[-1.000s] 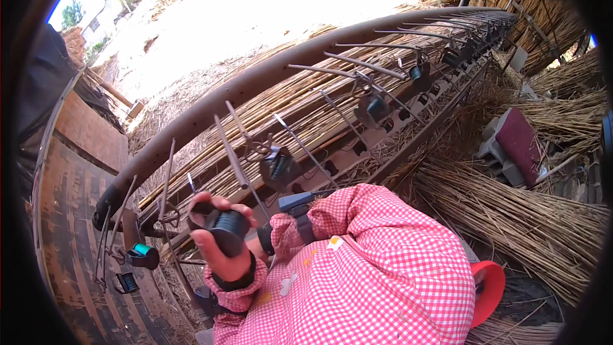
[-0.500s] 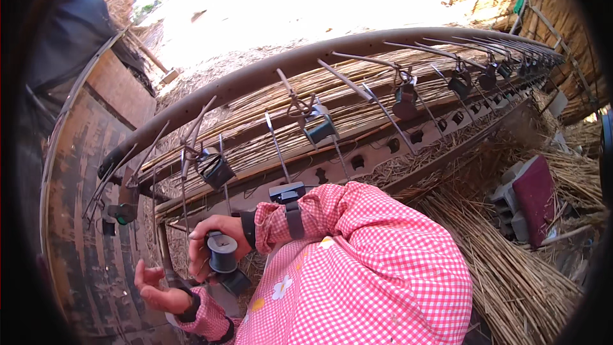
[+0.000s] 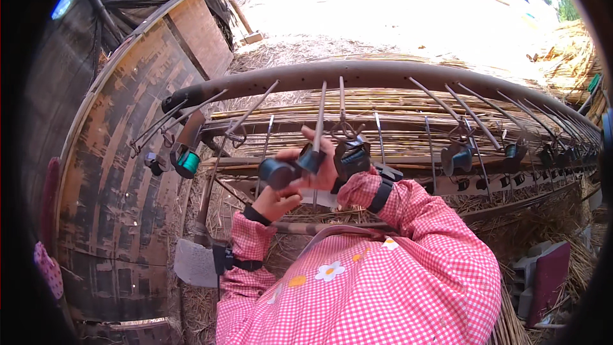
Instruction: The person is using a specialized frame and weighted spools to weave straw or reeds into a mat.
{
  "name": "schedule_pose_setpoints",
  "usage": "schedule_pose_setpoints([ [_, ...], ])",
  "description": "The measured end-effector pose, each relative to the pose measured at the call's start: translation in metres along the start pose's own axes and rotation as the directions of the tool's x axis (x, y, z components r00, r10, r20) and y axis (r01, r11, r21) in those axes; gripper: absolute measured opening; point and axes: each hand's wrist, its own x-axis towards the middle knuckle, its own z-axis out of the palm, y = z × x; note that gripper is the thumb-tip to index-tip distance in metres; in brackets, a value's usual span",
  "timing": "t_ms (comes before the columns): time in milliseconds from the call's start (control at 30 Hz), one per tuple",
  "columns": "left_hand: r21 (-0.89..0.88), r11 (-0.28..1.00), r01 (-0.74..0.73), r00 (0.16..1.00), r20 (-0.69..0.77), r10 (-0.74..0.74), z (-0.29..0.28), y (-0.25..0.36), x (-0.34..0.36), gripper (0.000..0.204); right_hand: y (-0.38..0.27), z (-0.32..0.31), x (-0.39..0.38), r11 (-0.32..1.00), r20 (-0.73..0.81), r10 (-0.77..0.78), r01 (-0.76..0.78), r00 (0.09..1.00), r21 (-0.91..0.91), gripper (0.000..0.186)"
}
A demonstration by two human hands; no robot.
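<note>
spool in my left hand

fingers curl round it, likely taking its weight, on my side of the pipe. blur hides whether my right hand pinches the second spool beside it. reeds lie lengthwise behind; a scuffed board stands left, straw litters the ground.

Pink-and-white gingham smock, white daisies, black cuffs, dark forearm straps

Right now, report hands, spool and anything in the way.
Left hand at dark blue-green cylindrical spool, grip blurred. Right hand close by, grip unclear. Slim brown metal rod crossing in front of right hand.
</note>
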Motion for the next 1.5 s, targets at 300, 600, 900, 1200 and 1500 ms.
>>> schedule_pose_setpoints([
  [300, -0.505, 0.756, -0.416, 0.878, -0.438, 0.19, -0.086, -0.033, 0.127, 0.049, -0.055, -0.074, 0.089, 0.7, -0.594, -0.484, 0.692, 0.643, 0.178, 0.052],
  [600, 0.844, 0.531, 0.074, 0.689, -0.428, 0.585, -0.057, 0.014, 0.092, 0.055, -0.025, -0.068, 0.092, 0.844, -0.645, -0.23, -0.18, 0.729, -0.505, 0.049],
  [900, 0.967, 0.134, 0.219, 0.876, -0.255, 0.409, 0.008, -0.032, -0.035, 0.053, -0.107, -0.118, 0.085, -0.707, 0.12, -0.555, -0.391, 0.823, -0.59, 0.017],
  [1200, 0.228, 0.96, -0.164, 0.36, -0.892, 0.273, 0.013, -0.031, -0.205, 0.052, -0.05, -0.083, 0.071, -0.302, 0.115, -0.666, -0.125, 0.737, -0.945, 0.019],
  [1500, 0.42, 0.842, -0.34, 0.764, -0.398, 0.507, 0.048, 0.039, -0.083, 0.027, 0.088, 0.104, -0.019, 0.765, 0.417, 0.538, -0.217, 0.733, -0.606, 0.03],
])
